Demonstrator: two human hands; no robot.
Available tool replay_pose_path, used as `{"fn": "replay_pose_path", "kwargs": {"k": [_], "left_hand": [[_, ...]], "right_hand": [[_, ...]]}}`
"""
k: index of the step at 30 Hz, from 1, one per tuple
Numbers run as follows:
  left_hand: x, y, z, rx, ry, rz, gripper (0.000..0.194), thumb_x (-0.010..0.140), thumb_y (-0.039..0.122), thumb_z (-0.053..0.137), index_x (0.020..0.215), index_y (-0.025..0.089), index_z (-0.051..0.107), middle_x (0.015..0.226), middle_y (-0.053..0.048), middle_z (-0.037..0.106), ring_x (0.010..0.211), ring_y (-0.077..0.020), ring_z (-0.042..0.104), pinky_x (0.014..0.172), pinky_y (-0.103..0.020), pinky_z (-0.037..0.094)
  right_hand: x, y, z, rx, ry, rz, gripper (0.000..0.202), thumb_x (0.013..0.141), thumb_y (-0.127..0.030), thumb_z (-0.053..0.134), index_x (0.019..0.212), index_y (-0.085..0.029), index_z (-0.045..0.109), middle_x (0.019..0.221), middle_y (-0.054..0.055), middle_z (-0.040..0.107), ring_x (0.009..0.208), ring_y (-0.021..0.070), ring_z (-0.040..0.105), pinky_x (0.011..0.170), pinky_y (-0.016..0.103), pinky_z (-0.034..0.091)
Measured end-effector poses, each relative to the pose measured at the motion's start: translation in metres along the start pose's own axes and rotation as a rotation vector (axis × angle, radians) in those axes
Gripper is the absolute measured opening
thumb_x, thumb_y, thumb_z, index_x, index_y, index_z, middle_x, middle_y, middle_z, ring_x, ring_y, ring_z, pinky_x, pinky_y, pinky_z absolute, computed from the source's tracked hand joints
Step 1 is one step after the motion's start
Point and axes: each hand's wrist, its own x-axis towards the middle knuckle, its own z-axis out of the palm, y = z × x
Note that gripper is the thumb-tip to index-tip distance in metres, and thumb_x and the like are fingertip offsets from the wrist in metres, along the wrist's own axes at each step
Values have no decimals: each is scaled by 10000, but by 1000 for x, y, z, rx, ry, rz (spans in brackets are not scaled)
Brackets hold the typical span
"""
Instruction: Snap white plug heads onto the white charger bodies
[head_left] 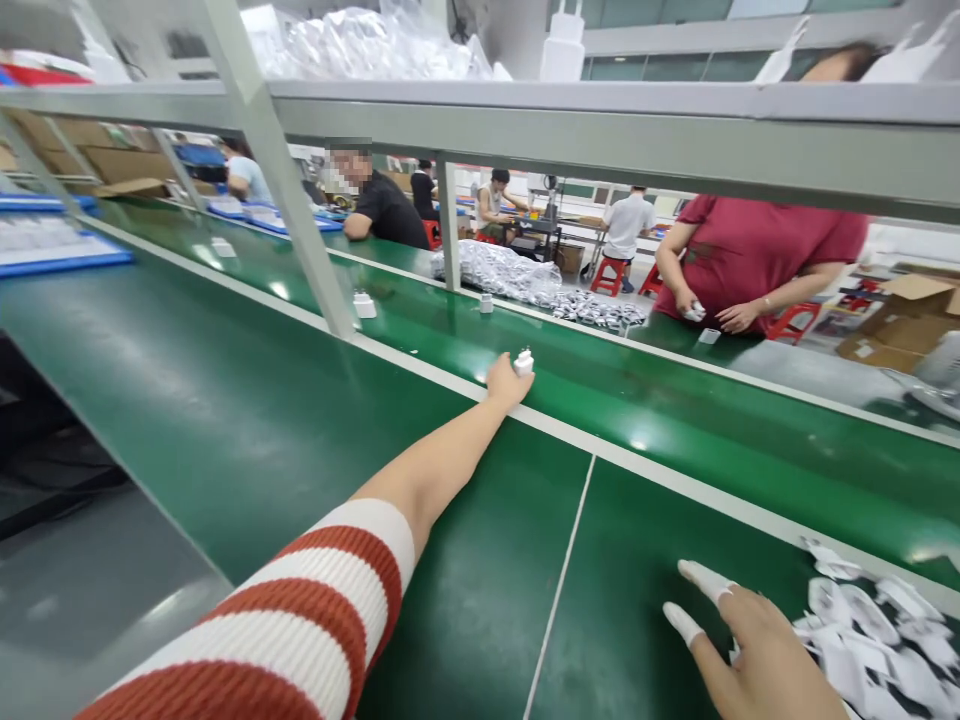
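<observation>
- At belt nr edge: L hand grips white plug; loose pinch may drop it.
- Tabletop nr R corner: R hand splayed, white parts adj.; stray knock may scatter.

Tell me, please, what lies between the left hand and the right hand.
In the head view, between left hand and right hand lie the pale rail and green tabletop, crossed by a white line.
</observation>
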Motion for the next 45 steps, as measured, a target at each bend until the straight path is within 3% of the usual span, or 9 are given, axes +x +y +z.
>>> {"fn": "replay_pose_path", "kwargs": {"k": [4, 7, 11, 15, 20, 29, 33, 40, 45], "left_hand": [[-37, 9, -5, -107, 48, 39, 587, 913, 261, 717, 1446, 139, 502, 1547, -184, 457, 1479, -387, 383, 1229, -639, 300], [-99, 13, -3, -228, -53, 149, 679, 820, 172, 702, 1446, 85, 454, 1590, -247, 377, 1561, -386, 251, 1303, -566, 182], [-204, 13, -7, -382, -359, 295, 525, 840, 292, 707, 1337, 196, 566, 1467, -145, 557, 1425, -334, 485, 1236, -531, 368], [-272, 21, -23, -642, -879, 423, 365, 1040, 450, 507, 1359, 289, 581, 1411, -80, 618, 1331, -246, 576, 1180, -438, 447], [-275, 27, -38, -609, -1209, 601, 277, 1060, 420, 514, 1242, 286, 673, 1251, -66, 690, 1147, -206, 663, 1044, -327, 525], [-265, 24, -36, -531, -1288, 554, 227, 967, 439, 656, 1121, 289, 729, 1109, -41, 747, 1025, -224, 698, 944, -323, 556], [-266, 25, -37, -482, -1316, 521, 198, 961, 435, 644, 1041, 269, 715, 1007, -22, 748, 921, -203, 698, 875, -303, 547], [-270, 22, -38, -390, -1285, 535, 211, 951, 473, 633, 958, 267, 677, 943, -18, 718, 877, -211, 665, 835, -314, 540], [-271, 22, -38, -400, -1290, 559, 204, 944, 463, 632, 924, 260, 645, 948, -22, 709, 894, -213, 666, 845, -324, 533]], "right_hand": [[-4, -15, -5, 25, -55, 76, 360, 926, -368, 528, 1169, -215, 745, 1012, 125, 757, 980, 314, 731, 719, 425, 628], [-6, -26, -7, 89, -89, 134, 345, 944, -308, 564, 1216, -196, 745, 1134, 134, 760, 1112, 321, 703, 917, 473, 611], [-6, -40, -8, 250, -104, 157, 371, 962, -264, 585, 1302, -182, 710, 1197, 129, 748, 1178, 291, 671, 1011, 452, 573], [-8, -50, -6, 373, -113, 140, 543, 897, -231, 666, 1436, -195, 612, 1275, 123, 714, 1222, 270, 641, 1042, 429, 550], [-10, -55, 0, 430, -190, 98, 588, 803, -199, 705, 1388, -181, 649, 1212, 118, 727, 1177, 288, 635, 998, 437, 548], [-9, -55, 5, 463, -229, 116, 605, 828, -296, 740, 1418, -227, 630, 1213, 105, 730, 1147, 286, 633, 949, 417, 542], [-10, -57, 2, 440, -284, 67, 625, 781, -218, 724, 1399, -235, 632, 1250, 101, 718, 1185, 286, 622, 994, 415, 529], [-8, -60, 0, 338, -327, 16, 428, 803, -321, 782, 1199, -179, 707, 1092, 101, 725, 1118, 287, 617, 944, 394, 527], [-8, -59, 0, 309, -345, -10, 497, 772, -341, 836, 1212, -149, 705, 1068, 108, 723, 1090, 285, 623, 907, 380, 525]]}}
